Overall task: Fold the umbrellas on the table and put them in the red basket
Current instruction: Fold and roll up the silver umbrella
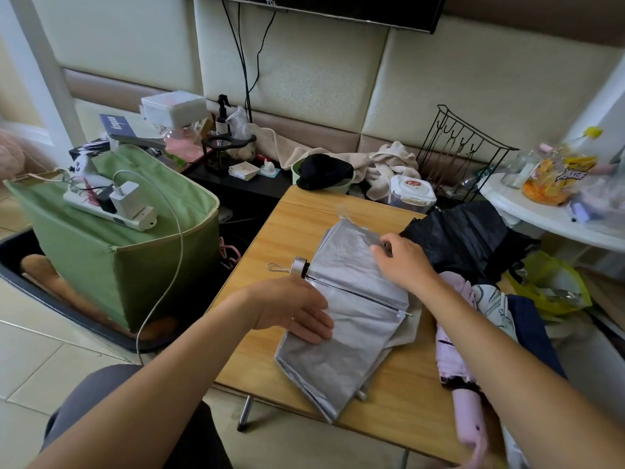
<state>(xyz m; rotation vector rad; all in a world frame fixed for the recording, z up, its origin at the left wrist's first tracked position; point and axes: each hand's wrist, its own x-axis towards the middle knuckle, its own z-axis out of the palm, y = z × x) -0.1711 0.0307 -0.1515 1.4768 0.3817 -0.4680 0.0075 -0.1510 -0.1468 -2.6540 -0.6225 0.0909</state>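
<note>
Both hands work the grey umbrella (pixel 348 299) on the desk (pixel 297 225): left hand (pixel 297 309) presses flat, fingers straight; right hand (pixel 402 258) pinches the far fold. The cloth looks light, limp and slippery, so best gripped along its stiff ribs.

The grey umbrella (pixel 341 319) has a silvery sheen, with a dark shaft and a metallic cap. The counter (pixel 297 231) is honey-coloured wood grain. Beside it lie a black umbrella (pixel 463 238) and a pale lilac umbrella (pixel 456 360) with a black lace-like trim. The bag (pixel 111 258) is sage green with cream edging; a white power strip (pixel 111 211) sits on it. A yellow bag (pixel 554 282) lies right. The wall panels (pixel 297 69) are cream.
</note>
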